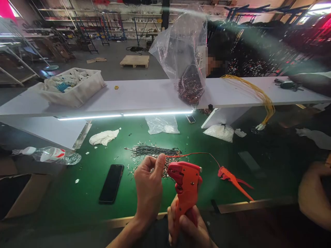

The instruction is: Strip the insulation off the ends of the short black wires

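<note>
Between the thumb and fingers of my left hand [150,181] is pinched a thin red wire [191,154]. The wire runs right and curves down toward a second red-orange wire stripper [229,176] lying on the green mat; whether they touch is unclear. My right hand [190,224] wraps the handles of an orange wire stripper [188,184], held upright with its red jaws beside my left hand. Just beyond both hands lies a bundle of black wires [155,150] with metal ends, and small metal terminals [168,168] are scattered under and around it.
A black phone [111,184] and a plastic bottle [53,155] lie left. A white shelf [144,93] spans the back, carrying a white bin [82,88], a clear bag [190,79] and yellow wires [258,91]. Another person's arm [314,193] is at right.
</note>
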`<state>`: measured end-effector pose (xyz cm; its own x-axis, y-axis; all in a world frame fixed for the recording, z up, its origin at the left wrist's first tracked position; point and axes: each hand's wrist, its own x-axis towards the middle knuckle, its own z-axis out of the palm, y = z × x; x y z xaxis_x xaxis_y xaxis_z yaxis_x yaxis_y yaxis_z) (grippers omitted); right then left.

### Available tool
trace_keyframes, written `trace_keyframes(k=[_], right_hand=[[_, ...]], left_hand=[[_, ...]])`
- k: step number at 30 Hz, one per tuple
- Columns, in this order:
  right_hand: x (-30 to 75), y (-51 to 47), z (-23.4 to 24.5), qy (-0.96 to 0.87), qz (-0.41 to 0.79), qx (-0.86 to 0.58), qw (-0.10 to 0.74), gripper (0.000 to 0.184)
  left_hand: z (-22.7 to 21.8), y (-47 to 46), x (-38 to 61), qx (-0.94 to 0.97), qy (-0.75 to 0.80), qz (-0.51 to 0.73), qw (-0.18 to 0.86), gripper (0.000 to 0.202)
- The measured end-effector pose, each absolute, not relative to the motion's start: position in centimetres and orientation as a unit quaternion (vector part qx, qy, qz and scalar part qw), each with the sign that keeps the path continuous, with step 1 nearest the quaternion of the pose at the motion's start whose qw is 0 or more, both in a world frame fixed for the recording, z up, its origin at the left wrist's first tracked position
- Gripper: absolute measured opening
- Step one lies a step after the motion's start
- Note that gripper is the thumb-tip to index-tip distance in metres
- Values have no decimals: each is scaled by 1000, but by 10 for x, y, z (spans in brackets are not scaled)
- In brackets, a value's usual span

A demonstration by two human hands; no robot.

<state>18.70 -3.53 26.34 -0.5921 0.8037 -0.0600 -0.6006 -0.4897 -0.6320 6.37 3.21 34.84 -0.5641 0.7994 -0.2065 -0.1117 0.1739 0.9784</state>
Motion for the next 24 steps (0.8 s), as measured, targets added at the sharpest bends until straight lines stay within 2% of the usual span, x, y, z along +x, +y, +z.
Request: trace_keyframes(k=[5,13,15,17,19,21,23,24], right_hand=[[190,-35,275,-259,860,-228,375,39],[193,-35,278,-239,851,-267,384,41],[194,-33,278,-222,858,-254,387,40],[193,-30,276,-208,864,-229,397,38],[193,-28,273,-201,866,-201,412,35],[192,-26,270,-198,867,-177,421,33],[191,-25,269,-194,873,-166,415,33],[191,-24,269,-195,877,-166,407,34]], left_hand=[[347,32,63,252,652,589,406,49],[345,34,62,229,619,585,471,49],[342,32,57,251,633,572,457,46],[339,27,49,301,684,565,350,36],[337,22,39,398,725,543,144,23],[336,20,29,540,691,481,-15,26],[336,22,21,660,630,404,-61,33],[335,25,18,703,602,376,-41,35]])
